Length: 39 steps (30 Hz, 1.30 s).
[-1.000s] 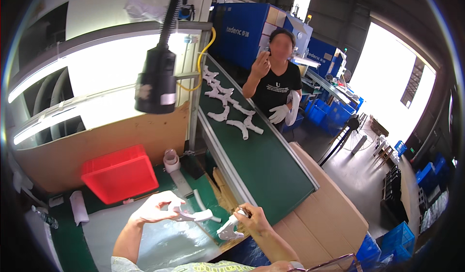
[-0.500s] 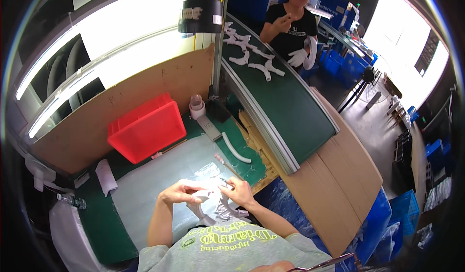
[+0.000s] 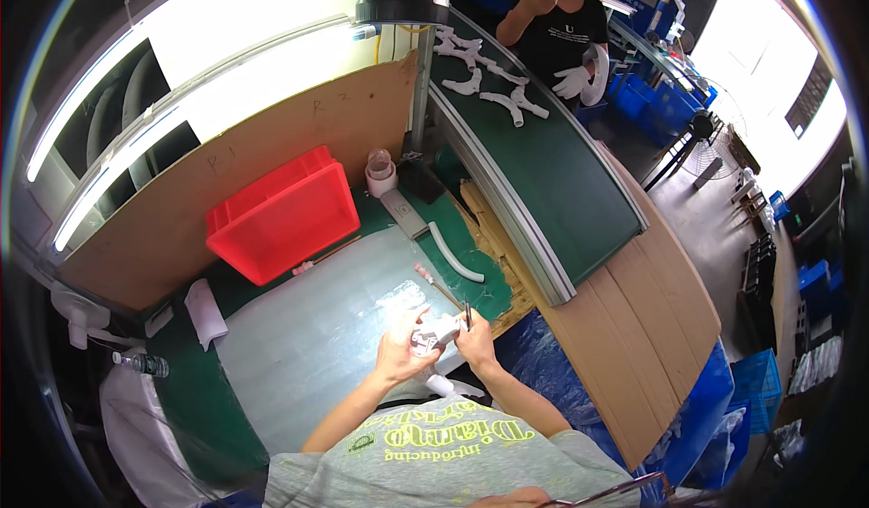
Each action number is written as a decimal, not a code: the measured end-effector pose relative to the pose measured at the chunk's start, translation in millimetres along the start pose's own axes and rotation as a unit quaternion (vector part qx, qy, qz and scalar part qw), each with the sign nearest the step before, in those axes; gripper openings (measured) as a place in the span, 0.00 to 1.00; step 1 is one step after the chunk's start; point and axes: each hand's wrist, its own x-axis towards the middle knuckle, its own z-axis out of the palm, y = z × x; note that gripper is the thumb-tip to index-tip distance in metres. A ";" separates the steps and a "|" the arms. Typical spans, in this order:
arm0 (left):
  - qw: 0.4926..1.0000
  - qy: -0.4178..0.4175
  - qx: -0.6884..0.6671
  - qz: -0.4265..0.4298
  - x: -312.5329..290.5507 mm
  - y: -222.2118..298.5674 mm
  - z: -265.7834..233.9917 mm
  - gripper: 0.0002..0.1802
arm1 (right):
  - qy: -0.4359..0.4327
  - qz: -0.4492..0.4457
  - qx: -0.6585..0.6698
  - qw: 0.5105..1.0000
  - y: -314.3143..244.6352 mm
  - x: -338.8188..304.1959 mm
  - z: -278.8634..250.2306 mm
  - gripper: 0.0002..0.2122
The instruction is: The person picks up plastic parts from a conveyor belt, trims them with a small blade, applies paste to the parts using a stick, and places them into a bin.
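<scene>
Above the front of the work surface, my left hand (image 3: 403, 347) is closed around a white plastic part (image 3: 438, 332) with a hollow, ribbed-looking end. My right hand (image 3: 476, 340) sits at the other side of it, fingers closed round a slim dark pen-like tool (image 3: 467, 314) that points upward. A white tubular end (image 3: 440, 385) shows below my hands, close to my shirt; whether it belongs to the same part cannot be told. Beyond my hands, a thin stick with a pink end (image 3: 424, 273) lies on the grey sheet (image 3: 299, 345).
A red bin (image 3: 285, 214) stands against the brown board. Nearby are a white pipe fitting (image 3: 381, 175) and a curved white tube (image 3: 453, 253). White branched parts (image 3: 502, 102) lie on the green conveyor (image 3: 561, 186), with a person (image 3: 561, 42) behind it. Cardboard (image 3: 625, 327) borders the right.
My hands have come closer together and turned the white part. The dark tool now shows upright in my right hand. The whole view has shifted slightly; the person's raised hand is higher.
</scene>
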 end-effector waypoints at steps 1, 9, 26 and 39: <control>0.997 0.047 0.061 0.000 -2.4 2.5 4.1 0.38 | -0.001 0.012 -0.018 1.000 1.0 0.6 -0.8 0.07; 0.996 0.082 -0.011 -0.009 3.5 -1.0 9.6 0.34 | 0.032 -0.042 -0.024 0.998 -30.2 7.0 -4.6 0.08; 0.740 0.449 -0.497 -0.062 17.8 -7.6 -30.4 0.15 | -0.119 -0.103 -0.053 0.986 -62.2 7.8 -6.3 0.10; 0.840 0.047 -0.541 0.015 -41.6 20.5 -41.2 0.19 | -0.324 -0.004 0.150 0.934 -88.4 16.0 -27.4 0.18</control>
